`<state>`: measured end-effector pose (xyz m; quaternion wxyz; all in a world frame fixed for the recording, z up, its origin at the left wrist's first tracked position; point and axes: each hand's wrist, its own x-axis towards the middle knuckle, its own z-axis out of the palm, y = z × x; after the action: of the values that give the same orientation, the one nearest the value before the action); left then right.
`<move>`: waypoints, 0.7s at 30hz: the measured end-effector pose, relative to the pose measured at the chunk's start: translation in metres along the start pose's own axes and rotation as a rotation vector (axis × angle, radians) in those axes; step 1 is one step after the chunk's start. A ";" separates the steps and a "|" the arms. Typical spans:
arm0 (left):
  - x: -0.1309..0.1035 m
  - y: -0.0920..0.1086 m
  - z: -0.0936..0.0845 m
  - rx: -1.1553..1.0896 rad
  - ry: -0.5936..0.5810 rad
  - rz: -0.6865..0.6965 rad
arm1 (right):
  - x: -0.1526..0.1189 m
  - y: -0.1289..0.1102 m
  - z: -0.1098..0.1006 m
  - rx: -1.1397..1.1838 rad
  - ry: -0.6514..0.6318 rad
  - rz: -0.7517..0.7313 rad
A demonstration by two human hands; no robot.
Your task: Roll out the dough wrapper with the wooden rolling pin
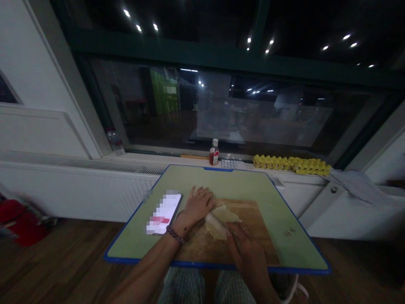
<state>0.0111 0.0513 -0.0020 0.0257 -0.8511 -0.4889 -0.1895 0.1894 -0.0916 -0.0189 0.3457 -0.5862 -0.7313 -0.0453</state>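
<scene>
A pale, thin sheet of rolled-out dough [223, 221] lies on a brown wooden cutting board [253, 236] at the middle of the desk. A pale wooden rolling pin [217, 222] lies across the dough; most of it is hidden under the hands, so only a short stretch shows. The left hand [198, 207] lies flat, fingers spread, at 9 o'clock of the dough, palm down on the pin's end. The right hand [245, 247] sits at 5 o'clock of the dough, fingers curled down onto the pin; how tightly it grips cannot be told. A dark beaded bracelet [175, 234] circles the left wrist.

The board rests on a pale green desk with a blue rim [294, 211]. At 9 o'clock of the board lies a smartphone [164, 213], its lit screen blurred out, nothing readable.

At 12 o'clock, on the white windowsill [158, 159], stands a small bottle of red liquid with a white cap [214, 153]; its label is too small to read. Just beside it lies a small grey keypad-like thing [229, 164], hard to make out. At 1 o'clock lie yellow egg trays [292, 164], and further right a crumpled grey cloth [357, 183]. At 10 o'clock a clear plastic bottle [114, 141] stands in the window corner. The dark window [221, 109] shows only dim reflections. A red thing [19, 223] on the floor at far left is cut off.
</scene>
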 end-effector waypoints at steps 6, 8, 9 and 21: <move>0.007 0.003 -0.006 -0.055 -0.082 0.089 | 0.020 0.007 0.002 -0.041 -0.013 0.038; 0.010 0.002 -0.006 -0.086 -0.089 0.137 | 0.022 0.012 0.012 -0.127 0.015 0.043; 0.011 0.002 -0.005 -0.100 -0.092 0.159 | 0.022 0.015 0.019 -0.182 0.031 0.043; 0.011 0.005 0.002 -0.088 -0.136 0.157 | 0.010 0.022 0.041 -0.348 0.029 -0.042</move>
<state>0.0206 0.0580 0.0010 -0.0305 -0.8980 -0.4126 -0.1499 0.1903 -0.0574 -0.0520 0.2484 -0.6212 -0.7194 -0.1867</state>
